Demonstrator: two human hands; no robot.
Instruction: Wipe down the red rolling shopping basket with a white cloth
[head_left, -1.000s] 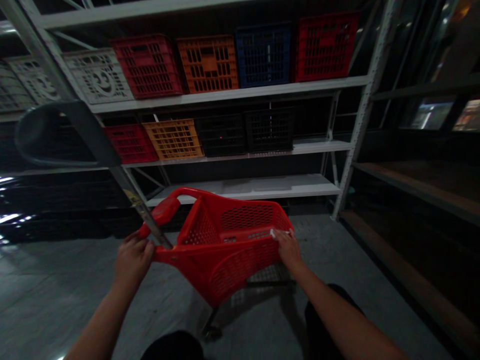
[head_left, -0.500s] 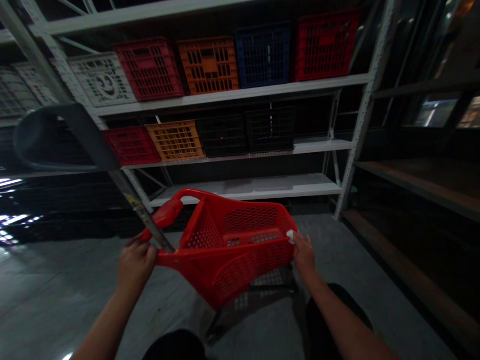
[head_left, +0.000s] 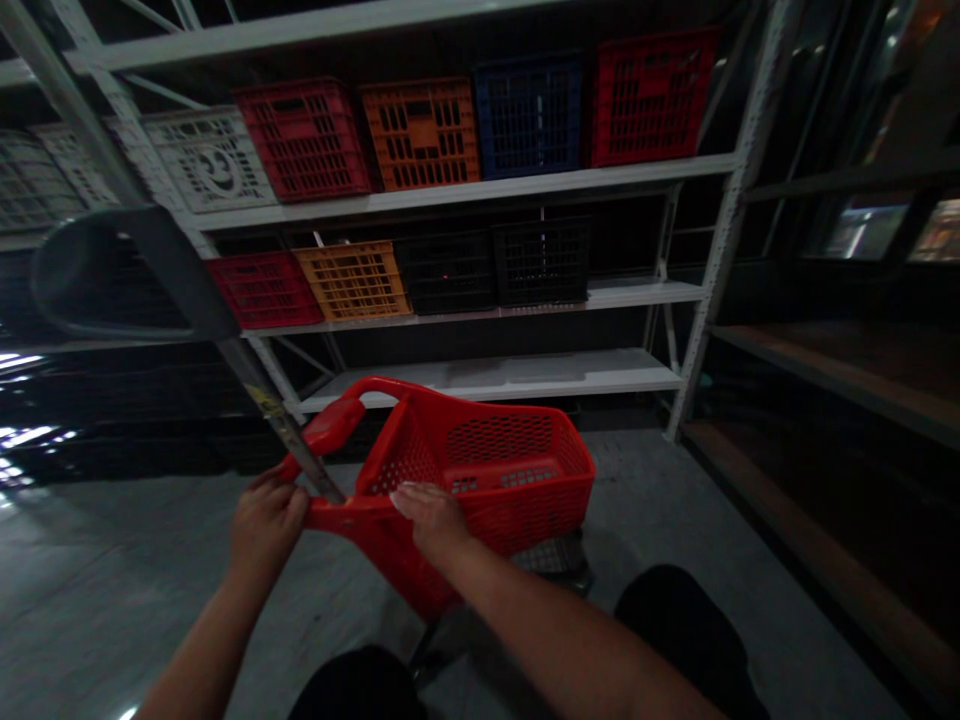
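With right fingers (head_left: 421, 493) close together, any pinch hidden, now moved leftward along the rim (head_left: 525, 488) of the red cart (head_left: 525, 512) beneath, bringing contact nearer left fingers (head_left: 274, 492) curled round its handle (head_left: 334, 424).

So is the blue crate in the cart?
No, the blue crate sits on a shelf between an orange crate and a red crate, beyond the cart.

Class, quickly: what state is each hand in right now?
Left hand: closed on the red cart handle.
Right hand: on the basket's near rim; open or closed cannot be told.
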